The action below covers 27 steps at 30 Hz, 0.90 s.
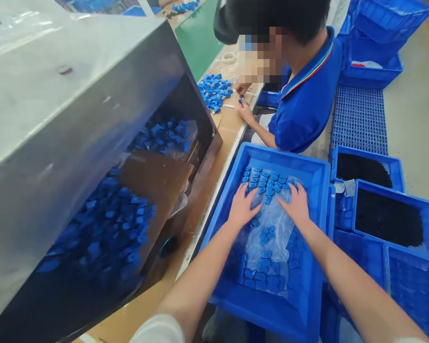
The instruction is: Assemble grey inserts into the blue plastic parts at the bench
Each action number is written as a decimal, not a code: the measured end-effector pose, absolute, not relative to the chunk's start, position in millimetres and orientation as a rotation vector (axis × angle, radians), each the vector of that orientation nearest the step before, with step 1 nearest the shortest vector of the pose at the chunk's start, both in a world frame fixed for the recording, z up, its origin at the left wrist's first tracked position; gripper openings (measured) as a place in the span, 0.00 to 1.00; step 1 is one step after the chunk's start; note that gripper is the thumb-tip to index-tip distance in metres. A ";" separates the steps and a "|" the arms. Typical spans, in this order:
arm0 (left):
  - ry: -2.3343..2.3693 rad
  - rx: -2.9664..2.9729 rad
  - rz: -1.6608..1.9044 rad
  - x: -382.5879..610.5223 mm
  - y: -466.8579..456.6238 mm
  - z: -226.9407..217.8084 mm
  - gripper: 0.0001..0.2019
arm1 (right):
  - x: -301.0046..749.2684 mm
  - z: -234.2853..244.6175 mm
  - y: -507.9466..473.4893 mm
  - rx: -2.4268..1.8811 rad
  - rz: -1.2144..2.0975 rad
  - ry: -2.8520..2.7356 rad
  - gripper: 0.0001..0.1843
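Note:
Both my hands reach into a blue plastic tray [316, 186] in front of me. My left hand [242, 206] is over its left side with the fingers spread. On the right, my right hand [296, 204] also has its fingers apart. Between and beyond my fingertips lie rows of small blue plastic pieces [270, 183], and the fingertips are at or touching the nearest ones. A crumpled clear plastic sheet [268, 243] lies under and among the pieces. More blue pieces [262, 278] sit at the near end of the tray.
At left, a large metal-sided box [103, 81] holds piles of blue pieces [110, 228] and a cardboard divider [157, 178]. A co-worker [303, 105] sits beyond my tray, handling a small part. Bins of black pieces [388, 216] stand at right, with stacked blue crates [373, 52] behind.

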<state>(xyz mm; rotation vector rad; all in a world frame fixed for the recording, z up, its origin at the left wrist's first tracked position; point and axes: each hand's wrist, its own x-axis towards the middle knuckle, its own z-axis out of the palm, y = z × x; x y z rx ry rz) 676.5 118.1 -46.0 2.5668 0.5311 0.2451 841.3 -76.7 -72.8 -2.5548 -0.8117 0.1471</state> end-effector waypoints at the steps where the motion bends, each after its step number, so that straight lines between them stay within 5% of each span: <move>1: 0.538 2.649 0.161 688.5 119.6 -56.7 0.35 | 851.5 -72.9 -63.2 -2.592 0.164 -0.948 0.47; 7: 0.324 2.813 -0.127 755.9 174.3 -80.4 0.49 | 882.4 -85.1 -19.4 -2.566 0.323 -1.647 0.59; 13: 0.307 2.906 -0.051 753.5 176.2 -89.9 0.35 | 871.8 -90.0 -28.2 -2.562 0.194 -1.669 0.47; 19: 0.358 2.917 -0.020 754.3 169.5 -95.0 0.41 | 864.1 -90.2 -26.4 -2.605 0.246 -1.661 0.50; 27: 0.301 2.944 0.023 746.5 168.8 -102.5 0.26 | 898.6 -75.3 -9.4 -2.600 0.316 -1.743 0.47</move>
